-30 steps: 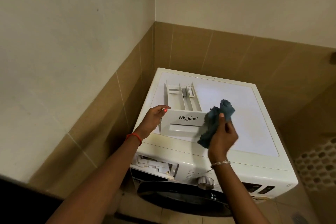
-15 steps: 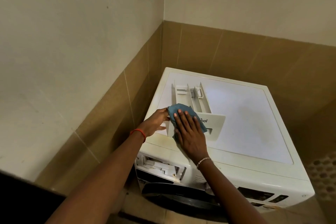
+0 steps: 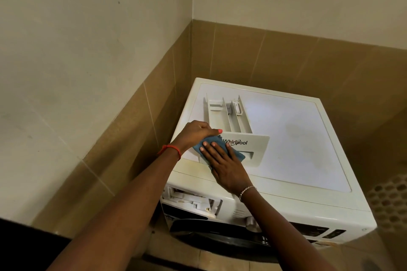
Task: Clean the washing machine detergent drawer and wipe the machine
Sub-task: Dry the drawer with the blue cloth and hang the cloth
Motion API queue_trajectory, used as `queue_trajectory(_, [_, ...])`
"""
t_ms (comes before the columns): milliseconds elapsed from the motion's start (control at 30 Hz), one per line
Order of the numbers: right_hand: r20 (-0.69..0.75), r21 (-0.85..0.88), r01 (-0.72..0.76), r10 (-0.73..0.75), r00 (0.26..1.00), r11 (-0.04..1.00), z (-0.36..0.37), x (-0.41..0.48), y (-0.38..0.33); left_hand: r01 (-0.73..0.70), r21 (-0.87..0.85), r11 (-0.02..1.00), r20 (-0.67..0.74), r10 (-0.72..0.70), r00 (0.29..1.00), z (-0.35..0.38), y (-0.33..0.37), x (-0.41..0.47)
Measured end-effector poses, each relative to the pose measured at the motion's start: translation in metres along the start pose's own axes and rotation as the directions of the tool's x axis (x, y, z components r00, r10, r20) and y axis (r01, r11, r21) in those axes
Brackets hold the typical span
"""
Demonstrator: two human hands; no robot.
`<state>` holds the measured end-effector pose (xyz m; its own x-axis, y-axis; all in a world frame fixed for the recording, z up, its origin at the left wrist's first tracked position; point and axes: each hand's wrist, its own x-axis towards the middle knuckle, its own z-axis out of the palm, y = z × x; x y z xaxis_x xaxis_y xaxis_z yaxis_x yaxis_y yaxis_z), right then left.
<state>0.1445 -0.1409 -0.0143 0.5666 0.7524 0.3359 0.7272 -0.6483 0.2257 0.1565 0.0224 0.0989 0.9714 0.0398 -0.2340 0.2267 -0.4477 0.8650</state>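
The white detergent drawer (image 3: 233,116) lies pulled out on top of the white washing machine (image 3: 308,138), its front panel facing me. My left hand (image 3: 197,132) grips the drawer's near left corner. My right hand (image 3: 222,160) lies flat, fingers spread, pressing a blue cloth (image 3: 236,155) against the left part of the front panel. Part of the cloth is hidden under the hand.
The empty drawer slot (image 3: 193,201) gapes at the machine's front left, with the control knob (image 3: 251,221) and dark door (image 3: 220,240) below. Tiled walls close in at the left and back. A perforated basket (image 3: 389,204) stands to the right.
My right hand brought the bunched cloth down from the drawer's right end onto its front panel and flattened it there. The left hand keeps its hold on the drawer's left corner.
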Motion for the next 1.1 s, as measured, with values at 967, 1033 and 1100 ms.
queue_trajectory(967, [0.060, 0.043, -0.007, 0.005, 0.998, 0.999, -0.036, -0.102, 0.096, -0.047, 0.197, 0.979, 0.206, 0.006, 0.979, -0.005, -0.002, 0.012])
queue_trajectory(1033, [0.000, 0.243, -0.211, 0.218, 0.976, 0.947, -0.048, -0.112, 0.096, -0.047, 0.197, 0.979, 0.209, 0.005, 0.978, -0.005, -0.002, 0.011])
queue_trajectory(1100, [0.063, 0.562, -0.533, 0.609, 0.790, 0.633, -0.069, -0.114, 0.091, -0.045, 0.203, 0.978, 0.208, 0.002, 0.978, -0.005, -0.002, 0.010])
